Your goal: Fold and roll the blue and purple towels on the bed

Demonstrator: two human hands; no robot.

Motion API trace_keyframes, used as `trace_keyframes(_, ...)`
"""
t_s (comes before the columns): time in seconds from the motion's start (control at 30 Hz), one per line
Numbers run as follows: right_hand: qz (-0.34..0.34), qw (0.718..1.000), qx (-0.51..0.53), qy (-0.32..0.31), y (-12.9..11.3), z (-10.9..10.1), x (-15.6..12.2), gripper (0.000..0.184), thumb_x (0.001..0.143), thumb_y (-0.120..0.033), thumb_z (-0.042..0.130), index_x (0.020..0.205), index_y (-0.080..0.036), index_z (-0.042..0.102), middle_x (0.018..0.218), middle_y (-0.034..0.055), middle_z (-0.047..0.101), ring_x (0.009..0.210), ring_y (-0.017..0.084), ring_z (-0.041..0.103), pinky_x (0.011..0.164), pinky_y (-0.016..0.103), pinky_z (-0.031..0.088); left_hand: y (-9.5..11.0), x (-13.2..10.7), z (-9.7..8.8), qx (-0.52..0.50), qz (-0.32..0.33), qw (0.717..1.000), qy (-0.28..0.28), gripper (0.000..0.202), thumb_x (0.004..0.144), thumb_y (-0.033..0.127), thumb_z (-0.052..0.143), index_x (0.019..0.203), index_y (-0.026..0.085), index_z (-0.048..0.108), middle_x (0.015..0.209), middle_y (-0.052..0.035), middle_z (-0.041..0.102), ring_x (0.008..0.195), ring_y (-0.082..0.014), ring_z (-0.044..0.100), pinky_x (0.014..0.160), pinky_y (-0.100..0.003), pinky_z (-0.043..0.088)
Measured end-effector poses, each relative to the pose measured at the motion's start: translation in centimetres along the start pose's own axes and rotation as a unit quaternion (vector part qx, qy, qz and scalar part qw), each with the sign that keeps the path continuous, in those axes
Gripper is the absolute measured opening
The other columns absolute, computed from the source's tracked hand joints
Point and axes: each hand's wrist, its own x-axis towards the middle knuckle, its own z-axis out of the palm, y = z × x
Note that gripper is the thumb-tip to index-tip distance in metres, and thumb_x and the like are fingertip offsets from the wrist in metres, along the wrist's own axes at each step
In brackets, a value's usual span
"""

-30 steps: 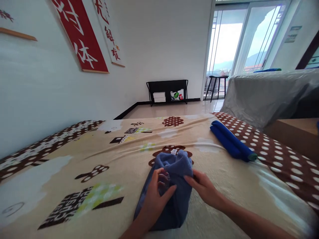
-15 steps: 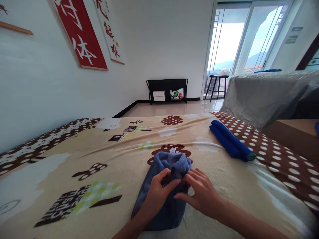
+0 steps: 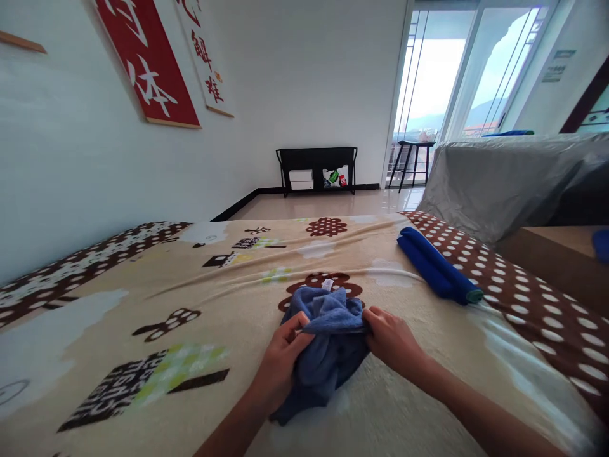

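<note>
A soft blue-grey cloth (image 3: 328, 362) with a small white label (image 3: 327, 284) at its far edge lies bunched on the patterned blanket (image 3: 181, 393). Its exact kind does not show clearly. My left hand (image 3: 283, 352) pinches the cloth's near-left edge between thumb and fingers. On the other side, my right hand (image 3: 392, 336) grips the right end of the same edge. Between the two hands that edge is stretched fairly straight, while the lower part hangs in loose folds onto the blanket.
A rolled dark-blue cloth (image 3: 435, 266) lies to the right on the blanket. Beyond are a black rack (image 3: 316, 170), a stool (image 3: 413, 152) by the glass door, and furniture under a plastic cover (image 3: 504, 178). A wall (image 3: 71, 139) with hanging scrolls stands on the left.
My hands have moved apart, from close together at the cloth's middle to either side of it. The cloth's edge is now spread between them, and its lower part has gathered up.
</note>
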Motion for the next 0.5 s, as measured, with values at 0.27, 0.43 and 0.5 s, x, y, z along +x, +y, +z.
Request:
trace_keyframes(0.27, -0.008, 0.96, -0.154, 0.232, 1.6, -6.7, -1.8, 0.019, 0.079, -0.011, 0.05, 0.088, -0.02, 0.064, 0.093, 0.0057, 0.068, 0.086, 0.022, 0.064, 0.071, 0.031, 0.043, 4.2, -2.5, -3.0, 0.398, 0.02, 0.907, -0.136, 0.028, 0.077, 0.045, 0.073, 0.083, 0.022, 0.058, 0.074, 0.0028, 0.057, 0.07, -0.0126, 0.049, 0.063, -0.02, 0.038)
trace_keyframes(0.43, -0.057, 0.847, -0.167, 0.502, 4.7, -12.5, -2.8, 0.017, 0.083, -0.016, 0.054, 0.094, -0.021, 0.066, 0.099, 0.0034, 0.069, 0.089, 0.019, 0.065, 0.081, 0.031, 0.048, 6.8, -3.9, -4.9, 0.534, 0.132, 0.835, 0.005, 0.016, 0.083, 0.039, 0.056, 0.083, 0.024, 0.061, 0.074, 0.0026, 0.065, 0.067, -0.0153, 0.058, 0.065, -0.023, 0.044)
trace_keyframes(0.5, -0.048, 0.842, -0.168, 0.511, 7.0, -12.5, -3.4, 0.014, 0.087, -0.018, 0.053, 0.09, -0.022, 0.066, 0.091, 0.0016, 0.07, 0.08, 0.017, 0.066, 0.072, 0.029, 0.049, 7.5, -4.0, -7.4, 0.54, 0.179, 0.812, 0.133, 0.021, 0.077, 0.044, 0.059, 0.082, 0.024, 0.06, 0.073, 0.0028, 0.066, 0.068, -0.0167, 0.06, 0.064, -0.024, 0.045)
